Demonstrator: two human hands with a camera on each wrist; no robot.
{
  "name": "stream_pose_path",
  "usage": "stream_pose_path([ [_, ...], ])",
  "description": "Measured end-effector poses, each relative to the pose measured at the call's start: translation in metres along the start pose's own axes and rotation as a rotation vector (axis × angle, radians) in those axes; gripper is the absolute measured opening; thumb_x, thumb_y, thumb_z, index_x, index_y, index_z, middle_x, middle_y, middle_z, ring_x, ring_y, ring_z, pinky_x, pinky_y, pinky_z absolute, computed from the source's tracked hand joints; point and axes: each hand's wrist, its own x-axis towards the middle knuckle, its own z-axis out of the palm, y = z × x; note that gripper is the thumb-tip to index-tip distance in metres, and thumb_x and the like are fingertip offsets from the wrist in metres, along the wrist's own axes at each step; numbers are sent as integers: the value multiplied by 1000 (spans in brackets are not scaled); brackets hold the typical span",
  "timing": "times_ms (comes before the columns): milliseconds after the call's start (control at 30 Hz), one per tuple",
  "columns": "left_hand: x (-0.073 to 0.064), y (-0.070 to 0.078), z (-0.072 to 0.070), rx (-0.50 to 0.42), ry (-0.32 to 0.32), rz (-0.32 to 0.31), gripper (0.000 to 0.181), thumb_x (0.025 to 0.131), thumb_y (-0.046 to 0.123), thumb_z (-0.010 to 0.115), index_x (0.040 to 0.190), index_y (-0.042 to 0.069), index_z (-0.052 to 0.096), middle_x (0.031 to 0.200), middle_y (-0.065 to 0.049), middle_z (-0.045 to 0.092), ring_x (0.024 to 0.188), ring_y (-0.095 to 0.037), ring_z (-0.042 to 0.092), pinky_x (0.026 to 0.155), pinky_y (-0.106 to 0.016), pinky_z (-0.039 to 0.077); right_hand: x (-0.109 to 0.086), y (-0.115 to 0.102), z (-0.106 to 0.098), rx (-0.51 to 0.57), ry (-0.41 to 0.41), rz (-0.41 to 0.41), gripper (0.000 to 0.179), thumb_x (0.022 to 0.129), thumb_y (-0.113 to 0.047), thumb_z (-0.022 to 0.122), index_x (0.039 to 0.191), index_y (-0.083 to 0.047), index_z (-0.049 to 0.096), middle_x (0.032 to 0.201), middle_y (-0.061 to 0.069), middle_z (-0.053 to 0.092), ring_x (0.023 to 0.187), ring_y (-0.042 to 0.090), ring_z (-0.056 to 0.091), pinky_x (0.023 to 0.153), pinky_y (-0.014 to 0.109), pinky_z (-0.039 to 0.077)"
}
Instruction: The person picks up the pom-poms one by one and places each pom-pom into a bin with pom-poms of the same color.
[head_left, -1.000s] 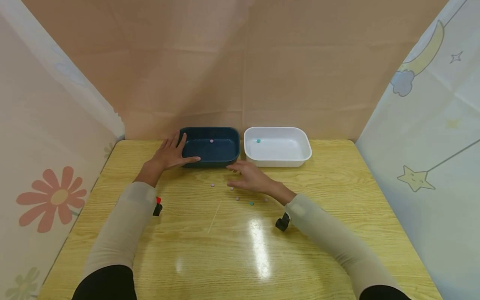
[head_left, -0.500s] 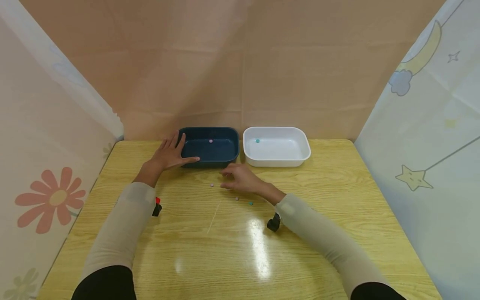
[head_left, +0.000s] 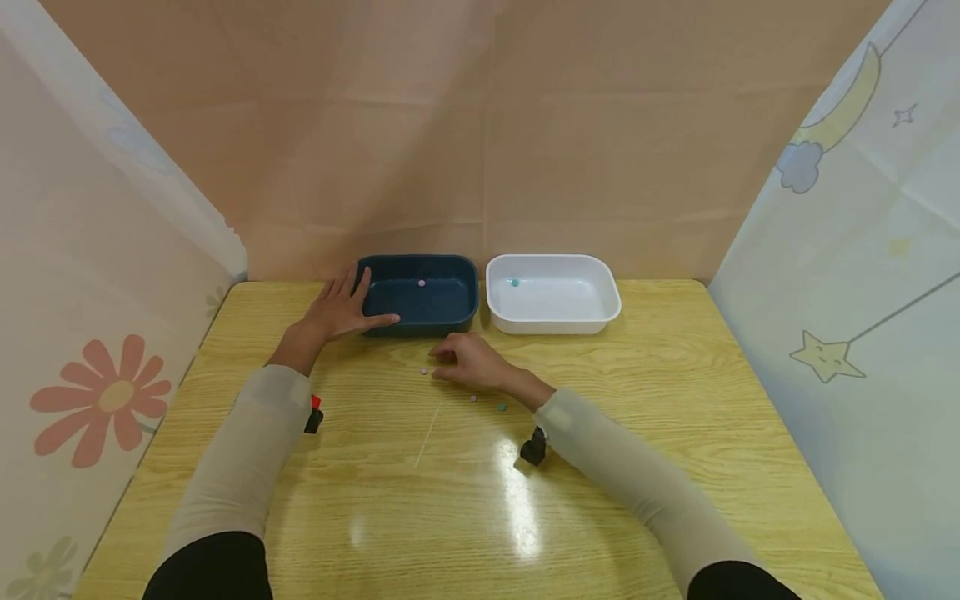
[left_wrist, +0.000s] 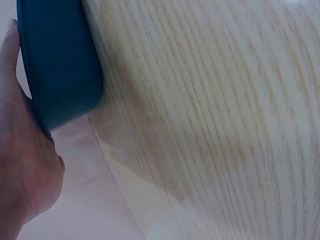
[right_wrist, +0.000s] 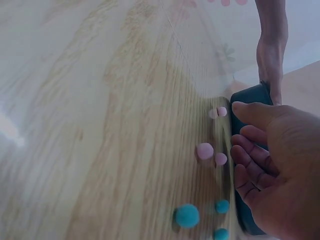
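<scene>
My left hand [head_left: 333,312] rests on the left end of a dark blue tray [head_left: 442,327], fingers spread and the thumb along its front rim. In the left wrist view the tray's wall [left_wrist: 62,65] lies against that hand. A small pink ball [head_left: 422,283] sits in this tray. My right hand [head_left: 476,362] is low over the table, thumb and loosely bent fingers apart, with nothing visible between them. Just left of its fingertips lies a pink ball [head_left: 423,372]. Another pink ball [head_left: 474,398] and a teal ball [head_left: 502,407] lie nearer me.
A white tray [head_left: 555,327] stands right of the blue one, with a teal ball [head_left: 515,282] inside. Both trays stand at the back edge of the wooden table [head_left: 405,517], before a brown backdrop. Patterned panels [head_left: 832,275] flank the table.
My right hand has moved left along the table, toward the leftmost pink ball. It now covers the spot where another pink ball showed. The left hand stays on the blue tray.
</scene>
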Motion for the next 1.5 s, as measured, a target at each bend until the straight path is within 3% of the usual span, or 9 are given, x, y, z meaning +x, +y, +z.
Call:
stream_pose_path([
  [367, -2, 0, -1, -7, -2, 3, 115, 82, 83, 41, 157, 8, -5, 162, -18, -15, 149, -37, -9, 118, -59, -1, 9, 2, 11, 46, -22, -40, 20, 90, -19, 72, 108, -12, 75, 101, -5, 74, 86, 1, 65, 75, 20, 53],
  [667, -1, 0, 1, -11, 5, 4, 115, 83, 82, 42, 157, 8, -5, 162, -17, -15, 149, -36, -10, 118, -59, 0, 11, 0, 14, -46, -11, -39, 21, 92, -23, 70, 109, -14, 76, 107, -4, 72, 97, 8, 64, 83, 25, 52],
  [1067, 0, -2, 2, -6, 8, 6, 115, 83, 81, 43, 157, 7, -4, 162, -19, -14, 149, -38, -8, 118, -59, 0, 14, -6, 20, -133, 13, 11, 16, 92, -26, 70, 103, -19, 78, 99, -8, 73, 90, 6, 63, 79, 25, 52],
  [1500, 0, -2, 2, -11, 13, 9, 115, 83, 82, 42, 157, 7, -4, 162, -19, -14, 149, -37, -9, 118, -59, -1, 11, -8, 17, -109, 22, 11, 12, 92, -25, 70, 99, -18, 78, 97, -9, 73, 87, 5, 63, 75, 24, 52],
])
